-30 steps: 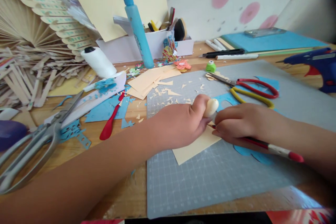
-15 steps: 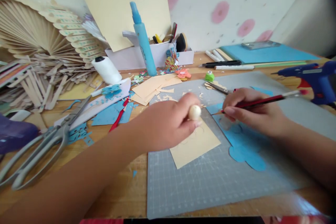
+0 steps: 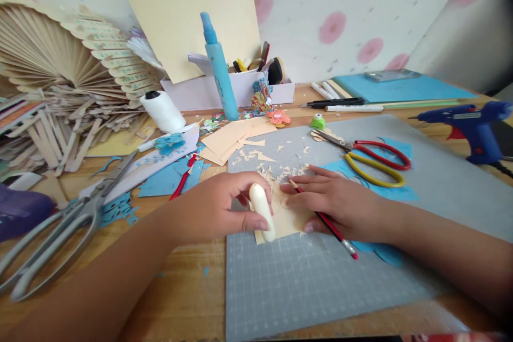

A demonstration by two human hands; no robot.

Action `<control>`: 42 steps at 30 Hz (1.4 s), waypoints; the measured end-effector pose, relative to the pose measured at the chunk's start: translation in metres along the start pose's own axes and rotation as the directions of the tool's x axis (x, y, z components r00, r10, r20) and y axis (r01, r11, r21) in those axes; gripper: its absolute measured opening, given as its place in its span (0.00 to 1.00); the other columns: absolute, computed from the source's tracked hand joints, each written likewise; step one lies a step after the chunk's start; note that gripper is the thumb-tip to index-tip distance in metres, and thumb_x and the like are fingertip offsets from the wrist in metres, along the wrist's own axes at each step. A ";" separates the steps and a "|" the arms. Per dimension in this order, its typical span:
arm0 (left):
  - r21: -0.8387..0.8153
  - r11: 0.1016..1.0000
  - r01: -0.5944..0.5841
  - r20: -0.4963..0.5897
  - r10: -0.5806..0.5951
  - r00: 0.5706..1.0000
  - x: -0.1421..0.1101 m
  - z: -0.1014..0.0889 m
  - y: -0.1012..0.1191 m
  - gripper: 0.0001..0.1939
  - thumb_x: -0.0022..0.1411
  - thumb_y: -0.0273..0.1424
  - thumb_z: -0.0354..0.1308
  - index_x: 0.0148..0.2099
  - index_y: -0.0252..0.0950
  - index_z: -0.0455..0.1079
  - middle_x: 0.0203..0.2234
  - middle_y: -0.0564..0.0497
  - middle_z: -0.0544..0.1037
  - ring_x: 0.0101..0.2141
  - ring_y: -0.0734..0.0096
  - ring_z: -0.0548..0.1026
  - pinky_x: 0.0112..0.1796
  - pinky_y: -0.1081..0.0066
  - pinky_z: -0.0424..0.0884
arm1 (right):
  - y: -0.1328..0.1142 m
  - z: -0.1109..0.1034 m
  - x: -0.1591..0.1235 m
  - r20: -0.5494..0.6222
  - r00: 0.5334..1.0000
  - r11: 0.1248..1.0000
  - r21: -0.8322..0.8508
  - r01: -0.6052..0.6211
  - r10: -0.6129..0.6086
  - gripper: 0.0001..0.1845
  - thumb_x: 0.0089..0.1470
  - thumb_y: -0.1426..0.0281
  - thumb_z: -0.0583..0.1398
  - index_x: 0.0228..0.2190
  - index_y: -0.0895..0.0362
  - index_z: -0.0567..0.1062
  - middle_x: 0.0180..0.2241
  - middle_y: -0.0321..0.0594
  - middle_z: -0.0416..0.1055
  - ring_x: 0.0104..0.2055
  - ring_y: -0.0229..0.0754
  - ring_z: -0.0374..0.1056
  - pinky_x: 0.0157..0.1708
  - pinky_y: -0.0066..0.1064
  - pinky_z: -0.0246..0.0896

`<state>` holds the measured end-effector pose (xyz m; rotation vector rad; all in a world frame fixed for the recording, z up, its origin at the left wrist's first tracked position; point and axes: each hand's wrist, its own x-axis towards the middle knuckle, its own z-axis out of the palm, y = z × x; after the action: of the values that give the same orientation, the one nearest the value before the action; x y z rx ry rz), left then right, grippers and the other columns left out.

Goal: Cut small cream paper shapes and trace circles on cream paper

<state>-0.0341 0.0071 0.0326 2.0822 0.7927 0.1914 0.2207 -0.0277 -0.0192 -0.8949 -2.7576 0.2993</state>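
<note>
My left hand (image 3: 240,206) is closed around an off-white, rounded stick that looks like an eraser (image 3: 262,214), tilted over a cream paper square (image 3: 290,224). Thin curved pencil lines show on that paper. Spread over its right part, the fingers of my right hand (image 3: 336,203) press it down. A red and black pencil (image 3: 331,227) with a pink end is tucked among these fingers, its tip toward the far left. Just beyond my right hand lie scissors with red and yellow handles (image 3: 374,171) on blue paper (image 3: 404,192).
A grey cutting mat (image 3: 276,288) lies beneath the paper, with cream scraps (image 3: 256,155) behind. Large grey scissors (image 3: 76,224) are at left. A blue spray bottle (image 3: 220,75) stands at the back, a blue glue gun (image 3: 473,123) at right, a small green punch (image 3: 318,121) between.
My left hand has come left and nearer, turning the off-white stick. My right hand has moved left from the blue paper onto the cream paper, the pencil still in it, uncovering the red-and-yellow scissors.
</note>
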 end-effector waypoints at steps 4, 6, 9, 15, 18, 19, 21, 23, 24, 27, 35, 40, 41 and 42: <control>0.037 0.999 -0.013 -0.029 0.014 0.999 -0.003 0.003 -0.007 0.08 0.58 0.34 0.60 0.41 0.40 0.68 0.35 0.55 0.76 0.36 0.71 0.73 0.38 0.72 0.67 | 0.006 0.000 0.002 -0.012 1.000 0.999 -0.035 -0.001 0.001 0.19 0.62 0.59 0.54 0.49 0.57 0.70 0.56 0.54 0.67 0.57 0.55 0.63 0.56 0.58 0.54; 0.055 0.998 -0.027 -0.054 0.029 0.998 -0.004 0.002 -0.009 0.07 0.60 0.34 0.58 0.40 0.39 0.68 0.36 0.55 0.76 0.37 0.71 0.73 0.39 0.72 0.67 | 0.012 0.000 0.000 -0.025 1.000 0.999 -0.027 0.017 -0.018 0.20 0.62 0.60 0.54 0.51 0.57 0.68 0.56 0.53 0.67 0.58 0.55 0.62 0.56 0.58 0.54; 0.054 0.998 -0.030 -0.072 0.034 0.997 -0.005 0.002 -0.011 0.05 0.62 0.33 0.54 0.40 0.38 0.67 0.36 0.53 0.74 0.37 0.71 0.73 0.39 0.71 0.67 | 0.022 -0.001 -0.003 -0.035 0.998 0.999 -0.005 0.043 -0.043 0.20 0.61 0.61 0.56 0.51 0.56 0.68 0.57 0.52 0.66 0.59 0.54 0.62 0.56 0.55 0.55; 0.078 0.996 -0.034 -0.068 0.039 0.997 -0.005 0.008 -0.011 0.07 0.64 0.35 0.52 0.43 0.38 0.64 0.36 0.53 0.74 0.37 0.69 0.72 0.38 0.69 0.67 | 0.026 -0.001 -0.005 -0.015 0.999 0.999 0.019 0.036 -0.036 0.20 0.60 0.64 0.58 0.53 0.54 0.66 0.58 0.50 0.65 0.60 0.54 0.59 0.57 0.53 0.56; 0.148 0.989 -0.022 -0.059 0.031 0.998 -0.004 0.011 -0.006 0.06 0.65 0.34 0.51 0.43 0.39 0.63 0.37 0.52 0.74 0.38 0.69 0.73 0.39 0.69 0.67 | 0.024 0.000 -0.005 -0.038 0.998 0.998 0.037 0.043 -0.042 0.19 0.60 0.64 0.57 0.52 0.55 0.67 0.58 0.51 0.65 0.60 0.55 0.59 0.56 0.56 0.56; 0.181 0.983 -0.019 -0.057 0.030 0.998 -0.004 0.012 -0.005 0.07 0.64 0.34 0.52 0.43 0.39 0.63 0.38 0.52 0.75 0.38 0.68 0.73 0.39 0.69 0.67 | 0.024 0.000 -0.004 -0.044 0.998 0.998 0.040 0.048 -0.046 0.19 0.60 0.64 0.57 0.51 0.56 0.67 0.57 0.52 0.65 0.60 0.55 0.59 0.56 0.56 0.56; 0.252 0.967 -0.028 -0.064 0.045 0.997 -0.003 0.015 -0.002 0.07 0.64 0.34 0.52 0.43 0.39 0.62 0.39 0.51 0.76 0.38 0.66 0.74 0.38 0.68 0.66 | 0.023 0.000 -0.004 -0.051 0.997 0.998 0.036 0.053 -0.051 0.18 0.60 0.64 0.57 0.50 0.56 0.68 0.57 0.52 0.66 0.60 0.55 0.60 0.56 0.55 0.56; 0.305 0.951 -0.047 -0.073 0.073 0.995 -0.002 0.018 0.000 0.06 0.64 0.33 0.52 0.43 0.39 0.62 0.38 0.51 0.76 0.37 0.65 0.74 0.36 0.68 0.66 | 0.023 0.001 -0.004 -0.054 0.997 0.998 0.025 0.052 -0.051 0.17 0.60 0.63 0.57 0.50 0.56 0.69 0.57 0.52 0.67 0.60 0.54 0.60 0.57 0.54 0.56; 0.319 0.946 -0.052 -0.077 0.080 0.994 -0.002 0.019 0.001 0.06 0.64 0.33 0.52 0.43 0.39 0.62 0.38 0.51 0.76 0.36 0.65 0.74 0.35 0.68 0.65 | 0.023 0.001 -0.004 -0.056 0.997 0.998 0.021 0.053 -0.051 0.17 0.60 0.63 0.57 0.49 0.56 0.69 0.56 0.52 0.67 0.60 0.54 0.60 0.57 0.54 0.56; 0.340 0.940 -0.026 -0.079 0.056 0.995 -0.001 0.021 0.001 0.06 0.64 0.34 0.52 0.43 0.40 0.62 0.36 0.52 0.77 0.35 0.65 0.74 0.33 0.68 0.65 | 0.024 0.001 -0.004 -0.048 0.998 0.999 0.024 0.047 -0.046 0.17 0.60 0.63 0.57 0.49 0.56 0.69 0.57 0.53 0.66 0.60 0.55 0.60 0.57 0.55 0.56; 0.337 0.941 -0.032 -0.102 0.070 0.992 0.001 0.021 0.002 0.06 0.63 0.35 0.54 0.41 0.40 0.63 0.34 0.54 0.77 0.34 0.66 0.75 0.33 0.70 0.64 | 0.009 -0.012 -0.006 -0.268 0.962 0.972 0.236 0.017 0.048 0.14 0.61 0.72 0.54 0.48 0.49 0.71 0.46 0.41 0.75 0.50 0.47 0.70 0.51 0.43 0.63; 0.355 0.934 -0.024 -0.137 0.077 0.988 0.001 0.023 0.004 0.07 0.63 0.36 0.54 0.39 0.39 0.62 0.31 0.53 0.76 0.33 0.66 0.74 0.30 0.70 0.63 | -0.016 -0.024 0.005 -0.192 0.957 0.748 0.663 -0.035 0.216 0.13 0.62 0.59 0.54 0.44 0.46 0.75 0.31 0.35 0.77 0.31 0.39 0.74 0.29 0.27 0.70; 0.366 0.930 -0.028 -0.139 0.085 0.987 0.001 0.024 0.004 0.07 0.63 0.36 0.54 0.39 0.39 0.62 0.31 0.53 0.76 0.32 0.66 0.74 0.30 0.70 0.63 | -0.018 -0.024 0.009 -0.149 0.969 0.699 0.714 -0.032 0.196 0.15 0.62 0.57 0.55 0.43 0.48 0.77 0.31 0.36 0.77 0.30 0.39 0.74 0.27 0.27 0.70; 0.375 0.927 -0.036 -0.139 0.094 0.986 0.001 0.024 0.004 0.07 0.63 0.36 0.54 0.38 0.39 0.63 0.31 0.53 0.76 0.32 0.66 0.74 0.30 0.70 0.63 | -0.019 -0.022 0.013 -0.122 0.975 0.664 0.747 -0.034 0.187 0.17 0.61 0.55 0.55 0.41 0.50 0.78 0.31 0.38 0.77 0.30 0.40 0.73 0.27 0.27 0.69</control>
<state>-0.0214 -0.0104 0.0210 2.4774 0.9088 0.2585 0.2064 -0.0323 0.0089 -0.7870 -2.0674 1.1931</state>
